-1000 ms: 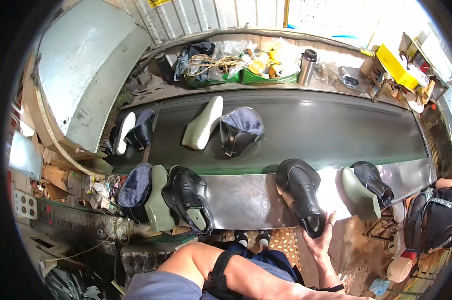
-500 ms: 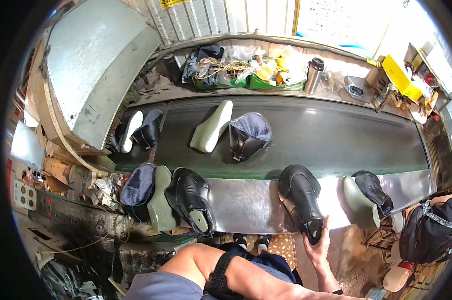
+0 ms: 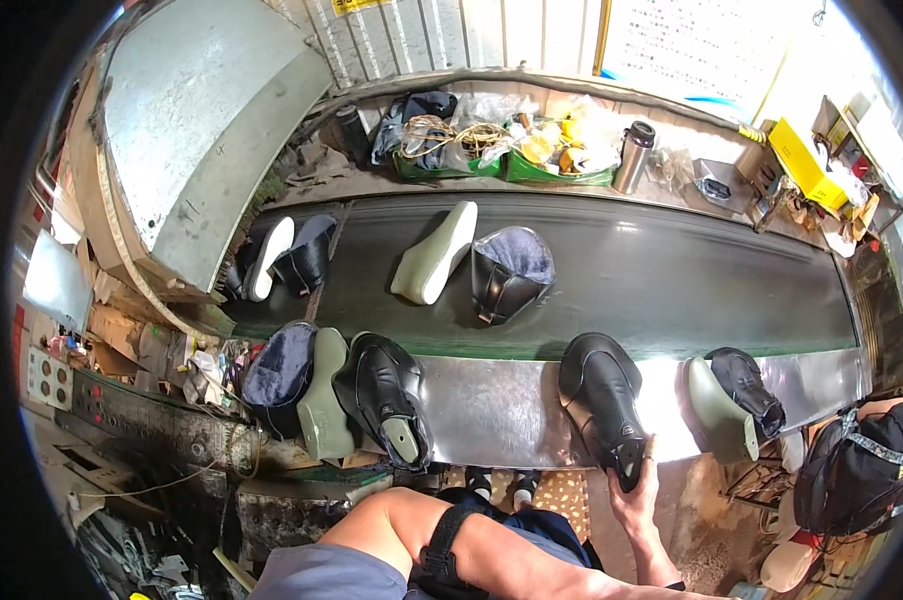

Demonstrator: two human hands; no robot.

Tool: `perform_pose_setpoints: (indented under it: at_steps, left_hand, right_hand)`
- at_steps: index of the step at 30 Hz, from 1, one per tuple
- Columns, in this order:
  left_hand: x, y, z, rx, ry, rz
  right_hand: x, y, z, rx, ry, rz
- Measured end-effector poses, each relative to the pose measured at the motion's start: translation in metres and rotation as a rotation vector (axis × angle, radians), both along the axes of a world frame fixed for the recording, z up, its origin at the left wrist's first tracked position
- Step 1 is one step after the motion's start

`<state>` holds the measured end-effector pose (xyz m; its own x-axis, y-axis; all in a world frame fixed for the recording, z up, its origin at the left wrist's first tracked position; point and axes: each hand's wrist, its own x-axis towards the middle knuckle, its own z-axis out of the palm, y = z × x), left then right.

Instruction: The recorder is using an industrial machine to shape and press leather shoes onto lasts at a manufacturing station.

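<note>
My right hand [image 3: 636, 502] is closed around the heel end of a black shoe [image 3: 599, 385], its toe pointing away from me over the metal ledge [image 3: 482, 405]. A dark last with a small hole shows in the shoe's opening. My left forearm [image 3: 512, 545], with a black strap around it, crosses the lower edge; its hand is out of the picture. To the right of the held shoe, a pale green sole [image 3: 717, 405] leans beside a black shoe upper [image 3: 747, 385]. Left along the ledge are another black shoe [image 3: 380, 390], a pale green sole [image 3: 327, 400] and a fur-lined upper [image 3: 282, 375].
A dark conveyor belt [image 3: 672, 270] lies beyond the ledge, carrying a pale sole [image 3: 437, 255], a fur-lined black upper [image 3: 512, 275] and more shoe parts. A grey machine hood [image 3: 207, 120] covers its left end. Green trays [image 3: 562, 174] and a steel flask [image 3: 634, 160] stand on the back shelf.
The whole view has shifted slightly. My right hand keeps its grip on the black shoe, which stays in nearly the same place.
</note>
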<state>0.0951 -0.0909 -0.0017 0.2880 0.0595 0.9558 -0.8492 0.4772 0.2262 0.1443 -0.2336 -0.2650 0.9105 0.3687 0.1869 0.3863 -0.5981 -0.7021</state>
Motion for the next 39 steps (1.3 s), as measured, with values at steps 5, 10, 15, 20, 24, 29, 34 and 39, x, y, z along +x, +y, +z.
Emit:
perform_pose_setpoints:
  at_steps: [5, 10, 15, 20, 24, 29, 34, 39]
  left_hand:
    - [-0.001, 0.001, 0.001, -0.002, -0.006, 0.004]
    - [-0.002, 0.001, 0.002, -0.013, -0.009, 0.003]
    - [-0.004, 0.004, 0.004, -0.010, -0.030, 0.026]
    - [-0.006, 0.008, 0.010, -0.003, -0.061, 0.050]
    - [-0.013, 0.009, 0.014, -0.010, -0.085, 0.072]
    - [-0.021, 0.018, 0.020, -0.011, -0.107, 0.091]
    - [-0.027, 0.027, 0.023, -0.016, -0.136, 0.127]
    - [-0.032, 0.035, 0.026, -0.002, -0.161, 0.164]
  right_hand:
    - [0.000, -0.010, -0.007, -0.035, 0.185, 0.033]
    - [0.002, -0.009, -0.008, -0.037, 0.148, 0.040]
    - [0.002, -0.012, -0.012, 0.006, 0.144, 0.038]
    - [0.003, -0.012, -0.016, -0.027, 0.073, 0.034]
    - [0.000, -0.015, -0.016, -0.097, 0.162, -0.010]
    - [0.000, -0.010, -0.017, -0.073, 0.020, -0.015]
    - [0.002, -0.009, -0.016, -0.121, 0.026, 0.007]
    - [0.001, -0.002, -0.005, -0.059, 0.025, -0.005]
